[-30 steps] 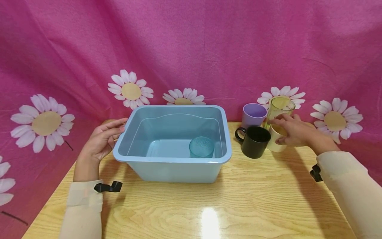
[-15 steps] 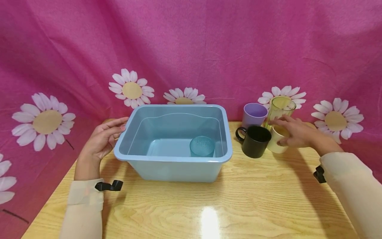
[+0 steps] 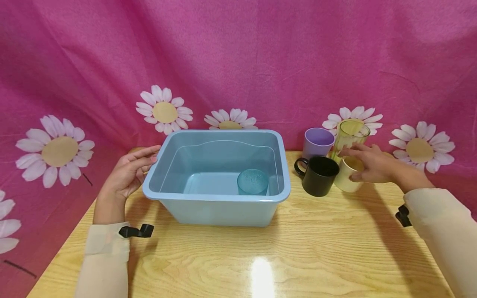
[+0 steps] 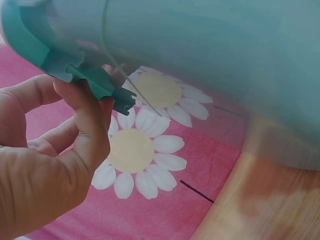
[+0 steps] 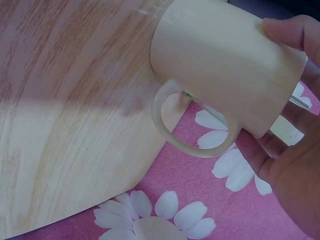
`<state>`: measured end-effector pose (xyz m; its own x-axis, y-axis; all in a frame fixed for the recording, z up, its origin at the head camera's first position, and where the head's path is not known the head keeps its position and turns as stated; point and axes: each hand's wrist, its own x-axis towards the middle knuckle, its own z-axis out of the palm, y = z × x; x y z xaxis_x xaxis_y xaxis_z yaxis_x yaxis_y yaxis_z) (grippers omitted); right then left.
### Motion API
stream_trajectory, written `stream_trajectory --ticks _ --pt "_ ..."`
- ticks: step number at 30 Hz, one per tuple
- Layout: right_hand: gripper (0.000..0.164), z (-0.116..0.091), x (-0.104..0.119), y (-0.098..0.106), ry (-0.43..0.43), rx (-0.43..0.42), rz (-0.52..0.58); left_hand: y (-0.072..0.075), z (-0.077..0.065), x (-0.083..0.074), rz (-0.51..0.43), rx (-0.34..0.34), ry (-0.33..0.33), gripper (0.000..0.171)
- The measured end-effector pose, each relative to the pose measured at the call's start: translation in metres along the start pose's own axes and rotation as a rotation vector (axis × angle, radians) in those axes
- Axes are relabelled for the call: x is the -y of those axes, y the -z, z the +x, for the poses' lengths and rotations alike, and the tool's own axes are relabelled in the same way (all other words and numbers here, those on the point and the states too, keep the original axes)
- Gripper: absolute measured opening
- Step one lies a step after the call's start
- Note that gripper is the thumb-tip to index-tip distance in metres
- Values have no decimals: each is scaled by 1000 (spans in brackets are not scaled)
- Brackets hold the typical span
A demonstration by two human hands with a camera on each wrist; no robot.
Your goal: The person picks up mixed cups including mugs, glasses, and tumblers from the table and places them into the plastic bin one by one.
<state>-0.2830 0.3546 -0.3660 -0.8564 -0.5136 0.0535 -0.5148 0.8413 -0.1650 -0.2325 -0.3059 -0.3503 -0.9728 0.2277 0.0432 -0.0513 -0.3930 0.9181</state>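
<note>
1. Pulled cream mug [image 3: 348, 179] slightly rightward and toward the near side with right hand [image 3: 378, 164] over the last second.
2. Kept bin [image 3: 220, 213] in place meanwhile, along with left hand [image 3: 128, 171] at its left end.
3. Holding cream mug by its upper part with right hand, with thumb against one side of the wall and other fingers toward the opposite side, so spread about as wide as the mug.
4. See cream mug upright on the right part of the table [image 3: 320, 248], just beside black mug [image 3: 319, 182] and in front of green glass [image 3: 350, 134]. Cannot tell about full contact of its base with the wood.
5. Note its ring handle in the right wrist view, jutting from the wall and not gripped.
6. Pinching the rim of bin with left hand, narrow between thumb and fingers; cannot make out every fingertip.
7. See teal cup [image 3: 252, 183] inside bin, near the right wall, with its lower part hidden.
8. See purple cup [image 3: 316, 145] behind black mug and left of green glass.
9. Note pink cloth [image 3: 238, 62] with white flowers behind, and beige sleeves [image 3: 106, 265] on both arms.
</note>
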Motion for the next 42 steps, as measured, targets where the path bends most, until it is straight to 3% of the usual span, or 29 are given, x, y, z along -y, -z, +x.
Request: stream_trajectory --ticks 17,24,42 --pt "79 -5 -3 0 -17 -71 23 -1 -1 -1 -7 8 -7 32" --pt "78 -6 -2 3 36 -127 26 -1 0 -1 -12 8 1 33" --pt "74 -13 3 46 27 -139 -55 -1 0 -2 6 5 5 33"
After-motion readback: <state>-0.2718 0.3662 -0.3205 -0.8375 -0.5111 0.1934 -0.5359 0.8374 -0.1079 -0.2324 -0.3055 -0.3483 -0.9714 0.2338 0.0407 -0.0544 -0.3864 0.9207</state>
